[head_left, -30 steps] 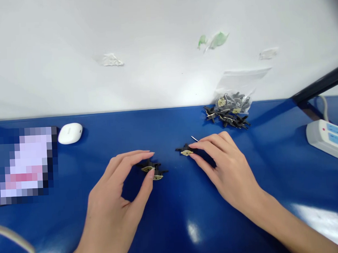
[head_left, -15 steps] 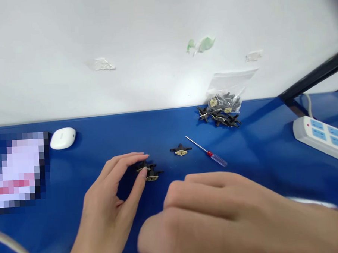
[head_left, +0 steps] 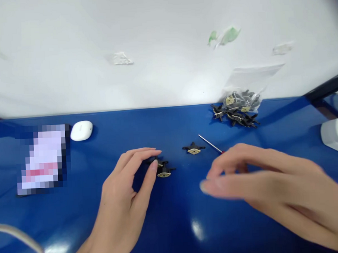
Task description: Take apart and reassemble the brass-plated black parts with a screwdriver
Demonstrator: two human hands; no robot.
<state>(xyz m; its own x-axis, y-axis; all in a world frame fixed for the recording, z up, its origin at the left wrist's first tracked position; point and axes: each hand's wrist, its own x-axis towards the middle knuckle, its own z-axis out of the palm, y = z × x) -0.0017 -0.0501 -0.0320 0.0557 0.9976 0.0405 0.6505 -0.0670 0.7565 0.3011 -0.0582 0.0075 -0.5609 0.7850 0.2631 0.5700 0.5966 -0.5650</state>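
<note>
Small black plastic parts [head_left: 164,172] with brass-coloured plates lie on the blue table at my left hand [head_left: 127,191]. My left thumb and fingers close around the rear one, which they partly cover. My right hand [head_left: 261,186], blurred, hovers above the table on the right, thumb and fingers apart with nothing seen between them. Just beyond its fingertips lies a screwdriver [head_left: 210,143], its handle hidden behind the hand. Between the hands, farther back, sits another black part with a brass plate [head_left: 194,149].
A clear zip bag [head_left: 251,80] of black parts leans against the white wall, with several loose parts [head_left: 238,118] before it. At left are a white case [head_left: 81,130] and a blurred-out phone-like slab [head_left: 44,158]. A power strip [head_left: 333,134] stands at right; a cable [head_left: 19,233] crosses the lower left.
My right hand has drawn away to the right from the front middle, and its fingers have opened out. My left hand keeps its place at the parts. The view has turned slightly left.
</note>
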